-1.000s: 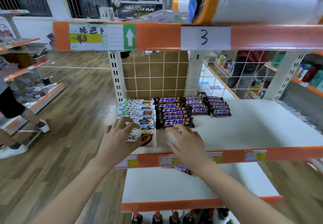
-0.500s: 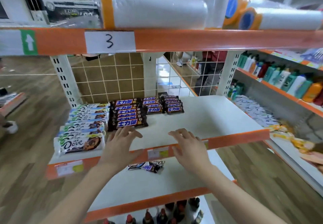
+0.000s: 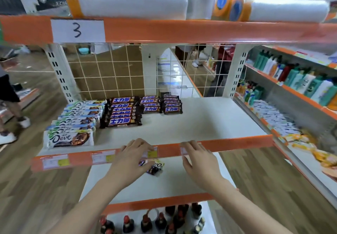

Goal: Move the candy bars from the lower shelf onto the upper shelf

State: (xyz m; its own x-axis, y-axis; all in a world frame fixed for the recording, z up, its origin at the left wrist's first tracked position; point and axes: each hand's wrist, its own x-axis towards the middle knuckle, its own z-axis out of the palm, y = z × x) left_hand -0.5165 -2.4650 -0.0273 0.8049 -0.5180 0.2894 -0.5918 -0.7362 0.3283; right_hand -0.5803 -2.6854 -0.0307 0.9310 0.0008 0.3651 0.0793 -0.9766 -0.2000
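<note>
Both hands, left hand (image 3: 130,158) and right hand (image 3: 197,159), hover relaxed, grasping nothing, at frame centre; apparently two candy bars (image 3: 154,167) lie on the lower shelf (image 3: 173,182), beneath the stocked upper shelf (image 3: 209,124).

A shop aisle is showing here: orange-edged shelving (image 3: 218,144) carrying price labels (image 3: 103,156), candy bars (image 3: 121,109) stocked behind them, bottles (image 3: 300,80) lining racks to its right.
</note>
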